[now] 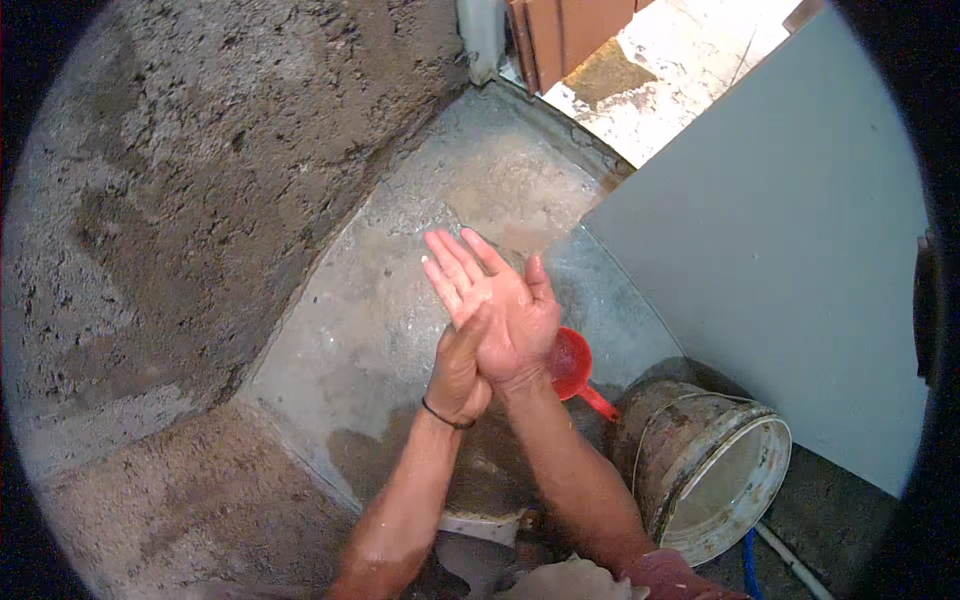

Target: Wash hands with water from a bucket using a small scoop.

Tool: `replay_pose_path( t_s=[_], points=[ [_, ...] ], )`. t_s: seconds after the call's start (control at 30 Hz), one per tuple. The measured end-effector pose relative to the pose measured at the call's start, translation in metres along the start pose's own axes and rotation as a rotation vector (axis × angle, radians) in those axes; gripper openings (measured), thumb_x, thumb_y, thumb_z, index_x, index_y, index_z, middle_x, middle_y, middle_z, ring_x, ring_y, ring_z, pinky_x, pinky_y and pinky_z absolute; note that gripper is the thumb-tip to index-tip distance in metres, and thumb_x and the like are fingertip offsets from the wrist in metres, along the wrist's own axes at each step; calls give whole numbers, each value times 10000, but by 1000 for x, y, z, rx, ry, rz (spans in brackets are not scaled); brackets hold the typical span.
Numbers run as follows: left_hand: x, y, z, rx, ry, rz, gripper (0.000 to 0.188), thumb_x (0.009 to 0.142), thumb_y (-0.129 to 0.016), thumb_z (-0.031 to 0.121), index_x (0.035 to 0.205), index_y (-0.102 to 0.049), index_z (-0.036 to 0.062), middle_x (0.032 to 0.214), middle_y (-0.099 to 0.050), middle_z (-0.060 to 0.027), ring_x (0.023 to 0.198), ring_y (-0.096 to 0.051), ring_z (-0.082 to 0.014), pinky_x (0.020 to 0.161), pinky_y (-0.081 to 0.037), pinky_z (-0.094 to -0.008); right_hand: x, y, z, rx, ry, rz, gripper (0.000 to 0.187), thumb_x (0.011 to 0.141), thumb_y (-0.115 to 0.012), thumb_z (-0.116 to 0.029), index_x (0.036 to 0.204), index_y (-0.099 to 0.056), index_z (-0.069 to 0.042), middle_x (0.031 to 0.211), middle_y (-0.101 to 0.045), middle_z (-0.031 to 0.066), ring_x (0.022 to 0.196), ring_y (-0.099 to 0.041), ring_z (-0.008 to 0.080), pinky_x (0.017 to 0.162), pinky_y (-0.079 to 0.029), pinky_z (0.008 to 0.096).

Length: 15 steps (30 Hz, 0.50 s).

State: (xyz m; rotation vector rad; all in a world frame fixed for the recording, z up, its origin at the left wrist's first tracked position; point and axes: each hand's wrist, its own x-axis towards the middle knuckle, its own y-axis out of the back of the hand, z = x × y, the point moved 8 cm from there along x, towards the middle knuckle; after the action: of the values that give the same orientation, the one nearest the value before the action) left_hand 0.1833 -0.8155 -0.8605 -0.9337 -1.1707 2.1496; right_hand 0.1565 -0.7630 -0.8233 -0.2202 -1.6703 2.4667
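My right hand (pixel 512 325) is turned palm up over the wet floor, its fingers stretched out and its thumb pointing away to the right. The skin looks wet and shiny. My left hand (pixel 462 372), with a dark band (pixel 446 416) at the wrist, is closed round the little-finger edge of the right hand, its fingers partly hidden beneath. Just right of my right wrist is a red dipper (pixel 573 364) with a short handle; the wrist covers part of it. Both hands are apart from the dipper's handle.
A stained bucket (pixel 650 440) with a wire handle stands at the lower right, beside a blue hose (pixel 750 565) and a pale pipe (pixel 795 560). Rough walls (pixel 200 200) rise on the left. A grey door panel (pixel 780 250) bounds the wet concrete floor (pixel 350 300) on the right.
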Motion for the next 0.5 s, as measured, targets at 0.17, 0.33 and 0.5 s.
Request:
replay_pose_path(
  t_s=[0.17,0.33,0.5],
  points=[
    [-5,27,23,697,-316,508,207,974,-645,178,999,-654,-27,957,-666,-35,882,-618,-133,753,-517,-283,-12,33,-3,-457,-68,87,651,1003,-500,-392,1424,-360,85,1534,-298,322,1424,-306,452,1196,-252,514],
    [-44,48,29,872,-673,867,431,1021,-572,347,760,-611,7,716,-623,-7,681,-525,-72,587,-452,-281,-33,33,-3,-1874,75,218,372,974,-526,-109,1316,-514,36,1178,-658,267,1005,-706,352,831,-583,418],
    [-46,98,81,870,-301,1087,362,1034,-556,326,920,-655,-3,799,-675,-52,697,-600,-128,597,-483,-299,-79,4,21,-2082,330,151,275,986,-545,-89,1239,-551,17,1116,-680,144,1024,-700,259,911,-554,413]
  ],
)
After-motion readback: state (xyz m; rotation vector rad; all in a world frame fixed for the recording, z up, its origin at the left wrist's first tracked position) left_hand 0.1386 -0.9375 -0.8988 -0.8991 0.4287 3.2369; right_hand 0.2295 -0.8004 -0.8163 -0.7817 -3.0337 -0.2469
